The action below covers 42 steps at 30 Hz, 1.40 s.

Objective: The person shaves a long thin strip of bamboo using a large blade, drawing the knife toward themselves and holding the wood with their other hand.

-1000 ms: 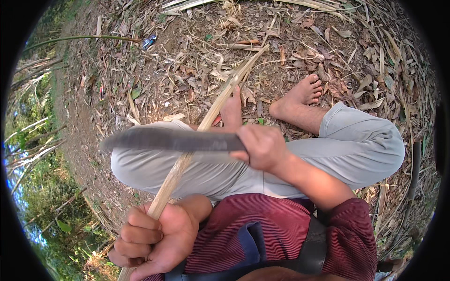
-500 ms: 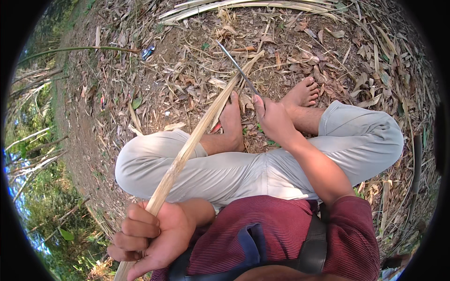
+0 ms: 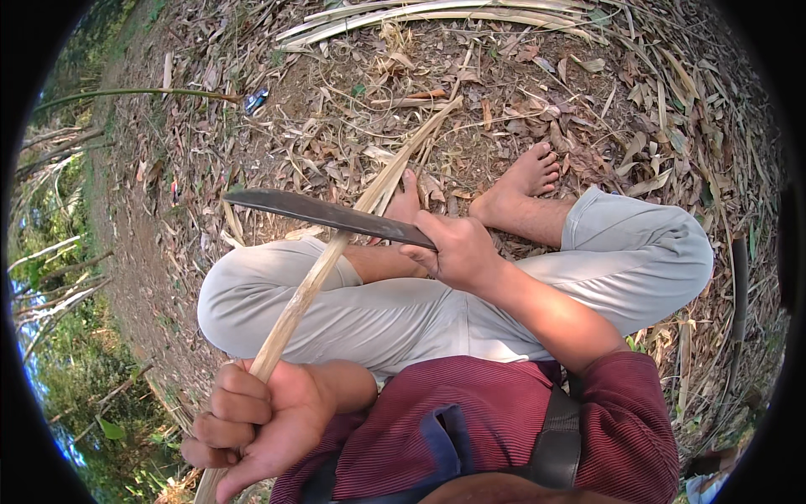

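Left hand [image 3: 252, 416] fingers clenched round one bamboo strip [image 3: 336, 252]. Right hand [image 3: 457, 250] grips one dark blade [image 3: 323, 214], handle hidden, blade seemingly touching strip beyond left fingers.

One long knife [image 3: 323, 214], one pale bamboo strip [image 3: 336, 260] in hand, two hands: a left hand [image 3: 252, 416] and a right hand [image 3: 457, 252]. Two bare feet [image 3: 520, 181]. One small blue wrapper [image 3: 256, 101] lies near the ground's far left edge.
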Motion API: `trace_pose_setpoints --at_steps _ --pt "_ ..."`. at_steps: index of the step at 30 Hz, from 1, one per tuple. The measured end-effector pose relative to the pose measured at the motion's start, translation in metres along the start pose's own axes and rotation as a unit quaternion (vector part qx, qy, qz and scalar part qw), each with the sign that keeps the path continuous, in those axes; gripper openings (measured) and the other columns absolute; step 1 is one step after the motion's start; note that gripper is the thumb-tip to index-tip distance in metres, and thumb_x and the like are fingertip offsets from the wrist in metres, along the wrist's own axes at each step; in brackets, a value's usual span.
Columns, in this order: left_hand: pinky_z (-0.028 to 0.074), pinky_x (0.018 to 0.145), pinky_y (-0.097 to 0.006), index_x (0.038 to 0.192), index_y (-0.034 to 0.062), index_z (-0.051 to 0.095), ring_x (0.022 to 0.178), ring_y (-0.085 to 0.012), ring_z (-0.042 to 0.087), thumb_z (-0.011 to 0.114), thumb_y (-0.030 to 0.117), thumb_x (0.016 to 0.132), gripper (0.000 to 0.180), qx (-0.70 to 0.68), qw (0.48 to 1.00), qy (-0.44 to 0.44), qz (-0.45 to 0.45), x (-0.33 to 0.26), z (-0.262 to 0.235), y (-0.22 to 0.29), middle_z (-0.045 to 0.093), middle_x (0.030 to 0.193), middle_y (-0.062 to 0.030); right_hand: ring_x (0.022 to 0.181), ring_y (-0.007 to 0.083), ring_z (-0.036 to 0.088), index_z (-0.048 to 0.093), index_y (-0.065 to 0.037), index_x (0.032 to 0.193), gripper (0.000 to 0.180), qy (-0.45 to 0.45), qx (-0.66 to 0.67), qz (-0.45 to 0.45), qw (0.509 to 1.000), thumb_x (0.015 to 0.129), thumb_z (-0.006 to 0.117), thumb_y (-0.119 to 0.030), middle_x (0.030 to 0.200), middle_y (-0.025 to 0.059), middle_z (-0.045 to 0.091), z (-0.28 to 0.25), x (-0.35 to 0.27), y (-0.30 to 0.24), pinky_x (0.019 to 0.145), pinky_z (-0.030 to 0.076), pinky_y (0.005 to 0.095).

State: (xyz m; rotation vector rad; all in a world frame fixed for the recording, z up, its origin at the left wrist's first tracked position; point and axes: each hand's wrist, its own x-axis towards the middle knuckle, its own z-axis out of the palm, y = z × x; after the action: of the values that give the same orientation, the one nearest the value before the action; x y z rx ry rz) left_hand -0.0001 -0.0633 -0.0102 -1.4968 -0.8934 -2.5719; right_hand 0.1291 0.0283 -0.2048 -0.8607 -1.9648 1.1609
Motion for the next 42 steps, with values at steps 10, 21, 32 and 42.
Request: trace_pose_setpoints --at_steps 10,21,32,42 --pt "0.011 0.044 -0.026 0.073 0.0146 0.031 0.044 -0.0067 0.017 0.047 0.062 0.094 0.054 -0.034 0.999 0.015 0.002 0.000 0.005 -0.001 0.025 0.057 0.0039 0.058 0.0395 0.060 0.061 0.001 0.093 0.040 -0.010 0.018 0.104 0.994 0.102 0.048 -0.036 0.063 0.0219 0.058 0.009 0.007 0.005 0.056 0.045 0.0447" --pt "0.023 0.048 -0.028 0.096 0.0059 0.044 0.054 -0.0123 0.033 0.053 0.072 0.083 0.068 0.034 0.999 0.011 -0.035 0.005 0.006 -0.020 0.035 0.071 -0.0032 0.051 0.0335 0.055 0.060 0.006 0.083 0.047 0.023 0.063 0.249 0.966 0.101 0.049 -0.036 0.058 0.0192 0.056 0.008 0.001 0.039 0.052 0.042 0.0432" --pt "0.021 0.044 -0.028 0.099 0.0051 0.038 0.044 -0.0127 0.025 0.040 0.094 0.068 0.095 -0.043 0.984 -0.084 -0.154 -0.063 0.006 -0.071 0.032 0.054 -0.0029 0.052 0.0347 0.053 0.058 0.005 0.088 0.047 0.022 0.077 0.205 0.975 0.103 0.045 -0.038 0.059 0.0186 0.054 0.005 0.000 0.028 0.052 0.041 0.0431" --pt "0.011 0.042 -0.028 0.085 0.0096 0.033 0.042 -0.0079 0.015 0.038 0.083 0.082 0.074 0.000 0.995 -0.013 -0.100 -0.030 0.014 -0.038 0.024 0.049 0.0014 0.061 0.0414 0.059 0.058 -0.001 0.098 0.037 -0.022 0.128 0.071 0.989 0.104 0.041 -0.034 0.068 0.0209 0.057 0.009 0.002 -0.013 0.054 0.044 0.0462"
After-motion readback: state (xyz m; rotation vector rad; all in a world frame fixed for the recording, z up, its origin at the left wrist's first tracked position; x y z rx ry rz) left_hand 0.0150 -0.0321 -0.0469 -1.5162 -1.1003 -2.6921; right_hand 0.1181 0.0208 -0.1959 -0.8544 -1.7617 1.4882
